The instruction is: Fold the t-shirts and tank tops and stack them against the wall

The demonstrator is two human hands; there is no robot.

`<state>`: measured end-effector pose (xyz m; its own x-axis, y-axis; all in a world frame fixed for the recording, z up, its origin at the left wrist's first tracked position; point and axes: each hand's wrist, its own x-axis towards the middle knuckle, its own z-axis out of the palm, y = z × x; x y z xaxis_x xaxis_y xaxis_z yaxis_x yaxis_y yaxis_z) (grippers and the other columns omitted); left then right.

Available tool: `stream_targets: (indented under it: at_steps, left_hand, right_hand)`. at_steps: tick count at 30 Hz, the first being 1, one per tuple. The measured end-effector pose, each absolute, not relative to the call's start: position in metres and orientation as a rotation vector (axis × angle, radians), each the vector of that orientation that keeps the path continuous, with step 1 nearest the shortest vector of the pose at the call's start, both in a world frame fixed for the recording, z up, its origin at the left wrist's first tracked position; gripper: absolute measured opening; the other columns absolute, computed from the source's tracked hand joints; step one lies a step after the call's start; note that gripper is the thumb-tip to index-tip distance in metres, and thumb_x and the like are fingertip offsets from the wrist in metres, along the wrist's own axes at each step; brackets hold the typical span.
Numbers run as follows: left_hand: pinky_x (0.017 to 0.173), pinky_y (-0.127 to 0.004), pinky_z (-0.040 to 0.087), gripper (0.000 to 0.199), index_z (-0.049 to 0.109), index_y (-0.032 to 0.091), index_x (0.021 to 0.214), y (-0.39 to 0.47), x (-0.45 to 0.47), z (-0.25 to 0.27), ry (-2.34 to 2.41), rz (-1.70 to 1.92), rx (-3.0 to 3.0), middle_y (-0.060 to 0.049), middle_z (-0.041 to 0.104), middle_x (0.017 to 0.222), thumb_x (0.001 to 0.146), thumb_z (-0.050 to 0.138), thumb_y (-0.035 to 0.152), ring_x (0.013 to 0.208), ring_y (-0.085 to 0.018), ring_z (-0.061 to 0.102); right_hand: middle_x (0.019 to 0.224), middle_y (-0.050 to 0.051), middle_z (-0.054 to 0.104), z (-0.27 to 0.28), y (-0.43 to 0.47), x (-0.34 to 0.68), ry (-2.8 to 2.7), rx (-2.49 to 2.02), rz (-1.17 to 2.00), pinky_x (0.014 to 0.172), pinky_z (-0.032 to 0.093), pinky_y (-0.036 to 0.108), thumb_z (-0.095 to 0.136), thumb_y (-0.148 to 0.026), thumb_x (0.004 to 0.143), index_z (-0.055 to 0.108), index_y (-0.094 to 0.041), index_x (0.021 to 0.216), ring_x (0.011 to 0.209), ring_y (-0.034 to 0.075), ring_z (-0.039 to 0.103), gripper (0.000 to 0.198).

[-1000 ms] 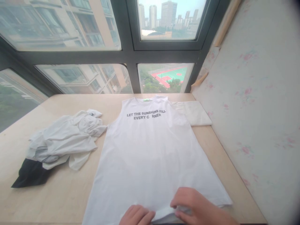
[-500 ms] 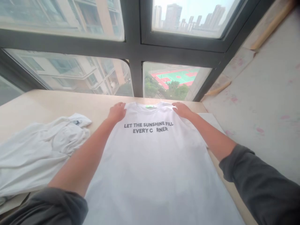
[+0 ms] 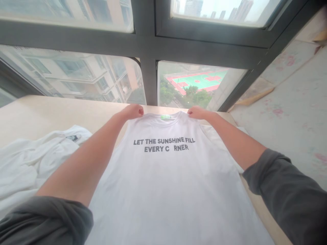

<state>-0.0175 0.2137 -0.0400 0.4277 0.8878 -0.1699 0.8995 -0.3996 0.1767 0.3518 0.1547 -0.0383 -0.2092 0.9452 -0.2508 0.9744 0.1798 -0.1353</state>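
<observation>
A white T-shirt [image 3: 163, 183] lies spread out in front of me, its neckline toward the window. Grey capital letters run across its chest, and a green label shows inside the collar. My left hand [image 3: 135, 111] is closed on the shirt's left shoulder, fingers curled in. On the opposite shoulder, my right hand [image 3: 196, 112] pinches the fabric close to the collar. The shirt's right sleeve [image 3: 222, 143] spreads out under my right forearm; the left sleeve is largely hidden by my left arm. The lower hem is out of view.
A heap of white clothing [image 3: 22, 163] lies on the pale surface [image 3: 61, 109] to the left. Dark window frames [image 3: 149, 78] stand right behind the shirt's collar. A flower-patterned wall [image 3: 293, 136] closes off the right side.
Both hands have curled tighter on the shoulders and moved nearer the collar. The collar has become more open to view, and the camera has tilted down slightly.
</observation>
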Motion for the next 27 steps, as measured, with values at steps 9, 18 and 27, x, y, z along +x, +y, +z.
stream_targets:
  at_steps: [9, 18, 27]
  left_hand:
    - [0.078, -0.027, 0.046, 0.026, 0.075, 0.021, 0.089, 0.219, -0.020, -0.021, 1.424, -0.169, 2.414, -0.002, 0.076, 0.093, 0.067, 0.069, 0.033, 0.084, -0.017, 0.066]
    - [0.076, -0.027, 0.046, 0.032, 0.073, 0.021, 0.087, 0.195, -0.026, 0.024, 1.373, -0.177, 2.397, -0.003, 0.074, 0.091, 0.063, 0.072, 0.042, 0.082, -0.018, 0.065]
    - [0.079, -0.028, 0.045, 0.043, 0.075, 0.024, 0.096, 0.143, -0.036, 0.090, 1.333, -0.206, 2.391, -0.003, 0.074, 0.097, 0.063, 0.073, 0.051, 0.090, -0.021, 0.065]
  right_hand:
    - [0.092, 0.005, 0.072, -0.004, 0.142, 0.358, 2.409, 1.863, -0.414, 0.063, 0.041, 0.026, 0.069, -0.023, 0.078, 0.074, -0.017, 0.089, 0.079, 0.016, 0.062, 0.013]
    - [0.085, 0.003, 0.068, 0.011, 0.129, 0.372, 2.537, 1.741, -0.281, 0.065, 0.039, 0.026, 0.075, -0.032, 0.078, 0.071, -0.017, 0.083, 0.080, 0.016, 0.060, 0.016]
    - [0.083, 0.001, 0.066, 0.075, 0.066, 0.380, 2.618, 1.755, -0.419, 0.065, 0.039, 0.025, 0.077, -0.040, 0.075, 0.070, -0.018, 0.086, 0.078, 0.015, 0.060, 0.026]
